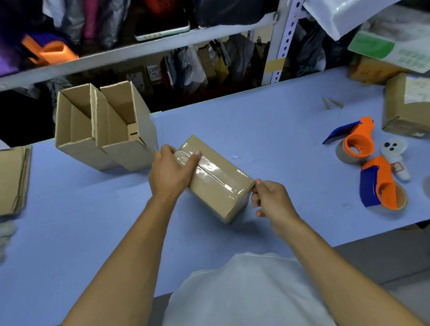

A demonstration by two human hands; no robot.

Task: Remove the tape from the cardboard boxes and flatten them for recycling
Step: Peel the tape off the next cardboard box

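A taped cardboard box (217, 180) lies at an angle mid-desk (269, 124). Left hand (170, 172) grips its far end, thumb laid on the clear tape (209, 167) along the top seam. Right hand (271, 202), fingers curled, pinches at the box's near corner. Two opened boxes (103, 126) stand behind at left, flattened cardboard (5, 180) beside them; two orange tape dispensers (370, 163) at right.

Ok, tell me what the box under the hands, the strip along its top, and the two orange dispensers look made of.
Box: matte brown cardboard, creased at the edges. Strip: clear glossy plastic tape, going by its glare and wrinkles. Dispensers: probably hard plastic, smooth orange with blue guards.
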